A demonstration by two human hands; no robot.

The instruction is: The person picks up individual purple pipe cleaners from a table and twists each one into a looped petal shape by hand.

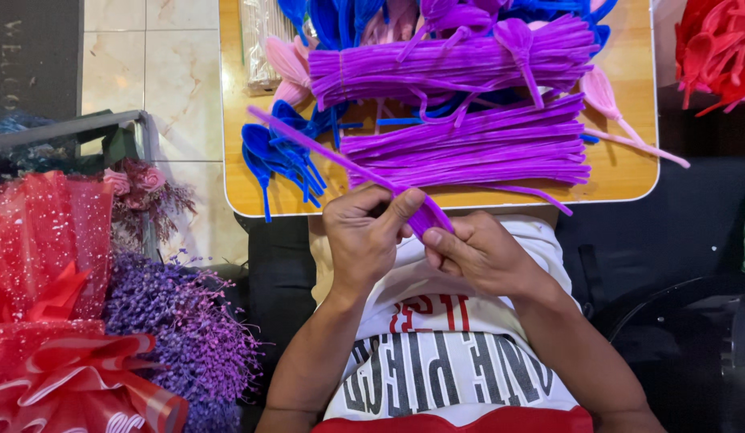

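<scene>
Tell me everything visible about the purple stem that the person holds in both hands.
The purple stem is long, thin and fuzzy, like a pipe cleaner. It runs slanted from the upper left, above the wooden table, down to the hands. The left hand and right hand pinch its lower end, which looks thicker, perhaps folded. Fingers hide that part.

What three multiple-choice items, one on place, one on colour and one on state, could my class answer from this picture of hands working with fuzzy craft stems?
1. Where do the bundled purple stems lie?
A. on the wooden table
B. on the tiled floor
C. in a basket

2. What colour is the stem held in the hands?
A. red
B. purple
C. green

3. How is that stem held?
A. by the left hand alone
B. by neither hand
C. pinched by both, the right hand too

Answers: 1 A, the bundles rest on the tabletop. 2 B, it matches the purple bundles. 3 C, both hands close on its near end.
</scene>
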